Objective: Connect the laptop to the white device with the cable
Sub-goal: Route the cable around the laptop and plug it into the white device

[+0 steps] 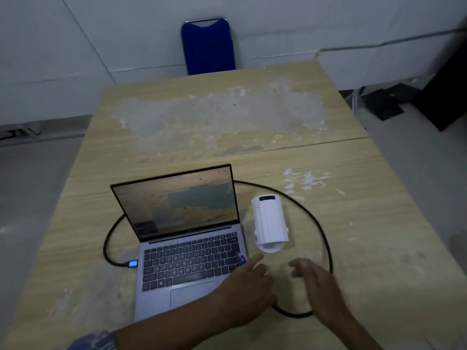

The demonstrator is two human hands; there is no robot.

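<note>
An open grey laptop (184, 248) sits on the wooden table (366, 223), screen lit. A white device (270, 221) lies just right of it. A black cable (316, 223) loops behind the laptop and around the device; one blue-tipped plug (132, 263) rests at the laptop's left edge, the other blue plug (242, 260) lies at the laptop's right edge. My left hand (249, 291) reaches over the laptop's right corner, forefinger stretched out near that plug. My right hand (316, 279) hovers over the table below the device, fingers apart, blurred. Neither hand holds anything.
A blue chair (207, 45) stands at the table's far end. The tabletop has a large worn, peeled patch (222, 117) in its far half. Dark objects (444, 97) lie on the floor at the right.
</note>
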